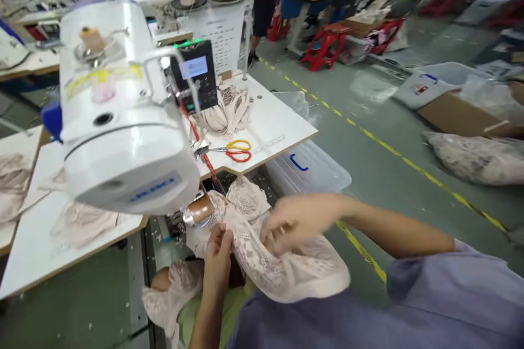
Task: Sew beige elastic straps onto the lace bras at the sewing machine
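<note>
A pale beige lace bra (256, 251) hangs between my hands, in front of the sewing machine (131, 120). One rounded cup (248, 197) lies up against the table edge, and part of the lace is at the machine's needle area. My left hand (220, 251) pinches the lace edge between thumb and fingers, just below the machine head. Over the right part of the bra, my right hand (301, 221) is bent at the fingers and smeared by motion; whether it grips the fabric cannot be made out. More lace fabric (174, 292) lies over my lap at the left.
Scissors with red and yellow handles (238, 150) lie on the white table (278, 120), near bundled beige straps (229, 109) and a control panel (194, 73). A clear lidded bin (311, 169) stands below. Lace pieces (84, 221) rest on the left tabletop. Other people stand farther back.
</note>
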Available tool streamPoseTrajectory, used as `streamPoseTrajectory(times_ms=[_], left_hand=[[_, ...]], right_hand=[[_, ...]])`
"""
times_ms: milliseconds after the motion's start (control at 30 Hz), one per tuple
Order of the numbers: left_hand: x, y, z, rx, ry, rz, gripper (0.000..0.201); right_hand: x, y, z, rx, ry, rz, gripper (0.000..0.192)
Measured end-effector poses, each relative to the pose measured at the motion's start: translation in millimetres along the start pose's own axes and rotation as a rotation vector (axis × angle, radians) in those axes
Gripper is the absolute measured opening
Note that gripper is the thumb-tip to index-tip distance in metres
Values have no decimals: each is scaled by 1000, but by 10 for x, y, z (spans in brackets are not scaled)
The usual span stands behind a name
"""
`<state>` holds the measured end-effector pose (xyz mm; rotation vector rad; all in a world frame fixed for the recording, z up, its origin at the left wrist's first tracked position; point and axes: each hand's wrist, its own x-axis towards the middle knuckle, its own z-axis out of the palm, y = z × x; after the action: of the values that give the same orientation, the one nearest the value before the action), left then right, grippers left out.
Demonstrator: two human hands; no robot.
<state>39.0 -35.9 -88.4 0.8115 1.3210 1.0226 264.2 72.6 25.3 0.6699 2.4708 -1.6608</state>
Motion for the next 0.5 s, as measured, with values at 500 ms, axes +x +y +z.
streamPoseTrajectory(times_ms=[500], left_hand=[[-130,-24,487,246,243,239,43]], right_hand=[[1250,1569,-2232,201,1239,601,35]])
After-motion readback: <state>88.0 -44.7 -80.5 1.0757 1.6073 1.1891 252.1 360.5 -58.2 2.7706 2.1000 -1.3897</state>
